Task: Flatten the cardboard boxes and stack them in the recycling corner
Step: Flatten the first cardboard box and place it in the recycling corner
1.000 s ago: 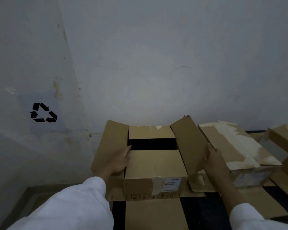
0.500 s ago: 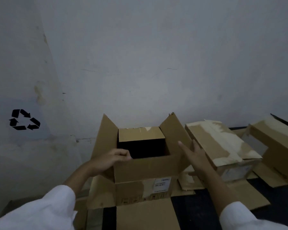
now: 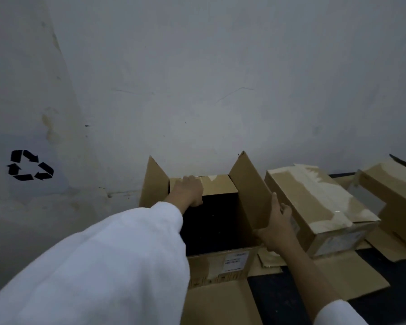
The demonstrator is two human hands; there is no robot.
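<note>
The near flap that lay across the mouth half a second ago is down out of the way now, and the left hand (image 3: 189, 191) has reached across the dark opening to the far flap (image 3: 217, 185) of the open brown cardboard box (image 3: 223, 266). From the head camera, the only view: that hand rests on the far flap's near edge, fingers curled over it, though whether it truly grips is hard to tell. The right hand (image 3: 275, 227) is clamped on the lower edge of the tall right side flap (image 3: 250, 191), thumb on the inner face, fingers behind. The box stands upright against the pale wall, just right of the black recycling symbol (image 3: 29, 165), with the left side flap (image 3: 154, 184) standing too. Just beside it on the right lies a closed brown carton with torn white tape (image 3: 314, 207), then another brown box (image 3: 394, 186) at the edge, loose flat cardboard sheets (image 3: 352, 275) beneath. To my eye the step is opening every flap. Best done, I'd say, by folding each one fully outward, then pressing opposite corners so the walls collapse without tearing.
</note>
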